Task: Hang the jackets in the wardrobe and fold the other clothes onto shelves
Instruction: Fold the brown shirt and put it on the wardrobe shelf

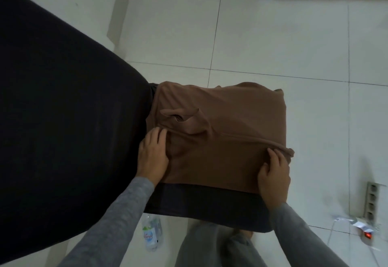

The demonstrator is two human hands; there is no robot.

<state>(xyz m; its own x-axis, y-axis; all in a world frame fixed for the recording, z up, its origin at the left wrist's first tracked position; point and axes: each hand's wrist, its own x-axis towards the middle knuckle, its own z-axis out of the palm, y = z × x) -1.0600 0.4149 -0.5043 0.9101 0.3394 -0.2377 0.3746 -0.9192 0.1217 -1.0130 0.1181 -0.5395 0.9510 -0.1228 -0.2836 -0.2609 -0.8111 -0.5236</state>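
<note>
A brown garment (226, 128) lies folded into a rough square on a dark stool or ottoman (205, 206) in the middle of the view. A folded edge runs across it from left to right. My left hand (152, 153) grips the garment's left edge, fingers curled into the fold. At the right edge my right hand (274, 174) holds the cloth, thumb and fingers pinching the end of the fold. A small collar or cuff (180, 117) sticks up near the top left of the garment.
A large black fabric mass (63, 109) fills the left side. White tiled floor (273, 36) surrounds the stool. A plastic water bottle (152, 233) stands on the floor below. A power strip (371, 201) with cables lies at the right. My grey-trousered legs (210, 245) show below.
</note>
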